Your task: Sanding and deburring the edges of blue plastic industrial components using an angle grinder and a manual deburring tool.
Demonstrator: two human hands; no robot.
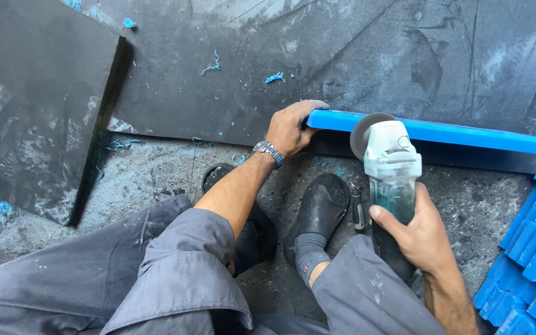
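A long blue plastic strip (466,133) lies along the edge of a dark panel (317,62) on the floor. My left hand (291,127), with a metal wristwatch, grips the strip's left end. My right hand (420,239) holds an angle grinder (392,170) by its dark green body. The grinder's grey disc (362,131) sits against the blue strip just right of my left hand.
Another dark panel (32,105) lies at the left. A stack of blue strips (531,248) fills the lower right corner. Blue shavings (212,65) are scattered on the panels and concrete floor. My feet in black clogs (321,208) and grey trouser legs crouch below.
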